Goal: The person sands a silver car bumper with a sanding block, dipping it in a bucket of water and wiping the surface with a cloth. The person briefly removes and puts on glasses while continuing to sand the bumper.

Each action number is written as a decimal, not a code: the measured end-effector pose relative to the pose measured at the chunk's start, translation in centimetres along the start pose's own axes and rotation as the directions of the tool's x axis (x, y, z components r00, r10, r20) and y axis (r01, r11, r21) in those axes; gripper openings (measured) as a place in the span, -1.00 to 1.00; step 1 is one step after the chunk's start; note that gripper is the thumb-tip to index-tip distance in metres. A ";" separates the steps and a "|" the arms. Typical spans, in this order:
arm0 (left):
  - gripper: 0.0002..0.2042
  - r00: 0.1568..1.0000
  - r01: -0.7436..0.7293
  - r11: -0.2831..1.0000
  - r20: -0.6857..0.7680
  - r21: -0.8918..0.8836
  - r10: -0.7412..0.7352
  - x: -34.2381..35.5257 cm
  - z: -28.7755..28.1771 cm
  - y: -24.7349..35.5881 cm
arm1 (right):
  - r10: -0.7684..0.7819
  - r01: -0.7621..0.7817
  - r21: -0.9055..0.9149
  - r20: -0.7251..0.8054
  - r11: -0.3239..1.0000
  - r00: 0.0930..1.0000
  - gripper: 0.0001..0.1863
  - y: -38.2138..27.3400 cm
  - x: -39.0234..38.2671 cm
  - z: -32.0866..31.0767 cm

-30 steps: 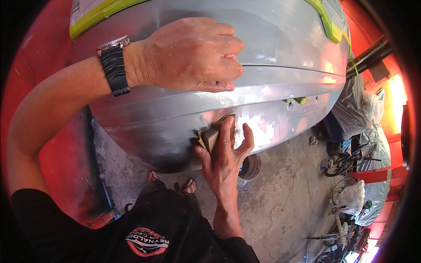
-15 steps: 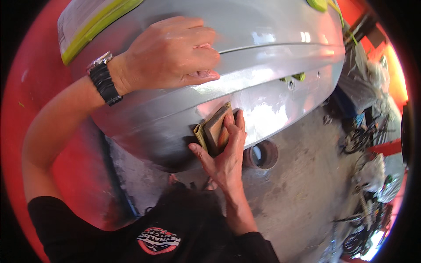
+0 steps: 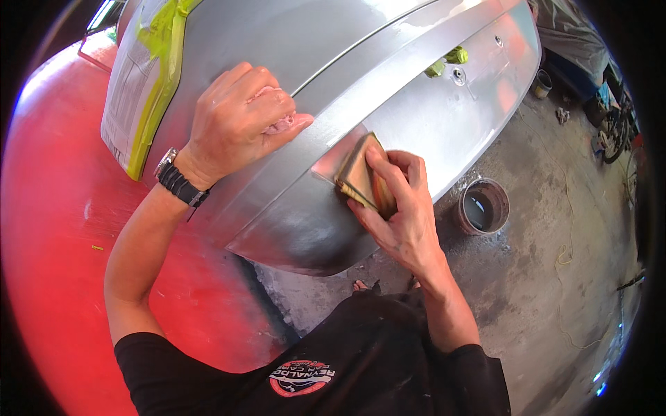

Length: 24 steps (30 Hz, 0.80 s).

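Observation:
My right hand [image 3: 406, 215] grips a sanding block [image 3: 361, 170] with folded yellowish sandpaper around it. The block is at the lower part of a grey car body panel [image 3: 388, 128], beside a small pinkish patch. A little up and to the left, my left hand [image 3: 239, 125] is closed in a fist over the panel. Bits of a crumpled pinkish rag [image 3: 281, 125] show between its fingers; most of it is hidden. Whether the fist rests on the panel is hard to tell.
Masking paper [image 3: 128, 97] edged with green tape [image 3: 164, 90] covers the part at upper left. Green-taped pieces [image 3: 456, 55] stick out of the panel. A bucket of dark water [image 3: 484, 206] stands on the concrete floor [image 3: 534, 277]. A red panel [image 3: 62, 208] lies to the left.
The view has turned and shifted, so the bucket now shows more fully. The block sits at a different tilt beside the pinkish patch, still in my right hand. My left fist stays closed.

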<state>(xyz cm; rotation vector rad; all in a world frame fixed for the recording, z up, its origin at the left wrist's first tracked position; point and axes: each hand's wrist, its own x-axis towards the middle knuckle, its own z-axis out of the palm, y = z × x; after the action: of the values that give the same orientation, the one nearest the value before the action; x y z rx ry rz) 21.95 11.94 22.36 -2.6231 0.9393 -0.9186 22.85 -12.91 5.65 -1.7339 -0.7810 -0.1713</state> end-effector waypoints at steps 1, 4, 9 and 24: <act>-0.73 1.000 -0.018 1.000 0.000 -0.019 0.018 0.0 0.0 -0.1 | -0.008 0.008 0.005 -0.010 1.000 1.000 -0.18 0.0 0.6 0.1; -0.72 1.000 -0.024 0.999 -0.001 -0.036 0.024 0.1 0.0 -0.1 | -0.046 0.045 -0.015 -0.031 0.999 0.998 -0.20 0.1 1.4 0.9; -0.75 0.999 0.043 0.999 -0.013 -0.016 -0.043 0.1 0.0 0.2 | -0.088 0.087 -0.016 -0.052 0.996 0.995 -0.22 0.2 1.5 2.0; -0.74 1.000 0.019 1.000 0.021 0.016 -0.020 0.5 0.1 0.2 | -0.089 0.090 -0.069 0.030 0.994 0.996 -0.20 -1.9 0.8 2.0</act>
<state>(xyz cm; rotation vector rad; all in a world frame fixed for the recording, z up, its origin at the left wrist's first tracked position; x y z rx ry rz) 22.19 11.48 22.41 -2.6278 0.8989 -0.8979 21.85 -10.61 6.92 -1.7711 -0.8822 -0.2393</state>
